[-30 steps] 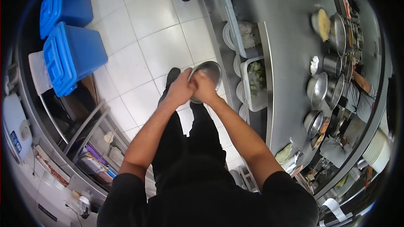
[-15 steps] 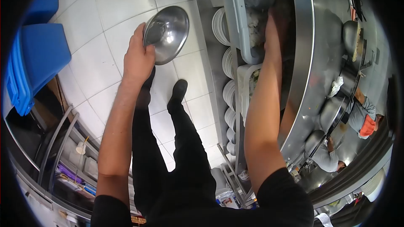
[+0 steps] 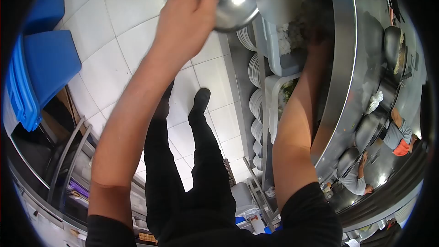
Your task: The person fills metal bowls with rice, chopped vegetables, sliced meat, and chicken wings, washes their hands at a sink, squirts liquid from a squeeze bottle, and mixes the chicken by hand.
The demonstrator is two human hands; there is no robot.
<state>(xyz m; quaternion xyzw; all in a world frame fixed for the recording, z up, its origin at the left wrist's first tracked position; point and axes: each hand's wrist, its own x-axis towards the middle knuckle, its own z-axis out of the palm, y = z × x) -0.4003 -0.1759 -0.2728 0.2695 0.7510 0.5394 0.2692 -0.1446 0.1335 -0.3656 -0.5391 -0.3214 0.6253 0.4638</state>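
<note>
Metal bowl (image 3: 232, 13) has swung up and over by the grey tub (image 3: 273, 50) since half a second ago, left hand (image 3: 190, 11) gripping the bowl's edge. Right hand (image 3: 318, 39) is in the shadows there, too murky to tell if it's open or closed. Greens (image 3: 287, 89) sit in the next tub (image 3: 273, 87), stacked plates (image 3: 255, 71) alongside.

Bowl (image 3: 234, 1) cut off by top edge, lower rim blurred. Left hand (image 3: 190, 16) clipped there too. Right hand (image 3: 318, 34) dim and blurry under counter (image 3: 366, 11), grip unreadable. Greens (image 3: 287, 90) partly behind right forearm (image 3: 297, 119).
</note>
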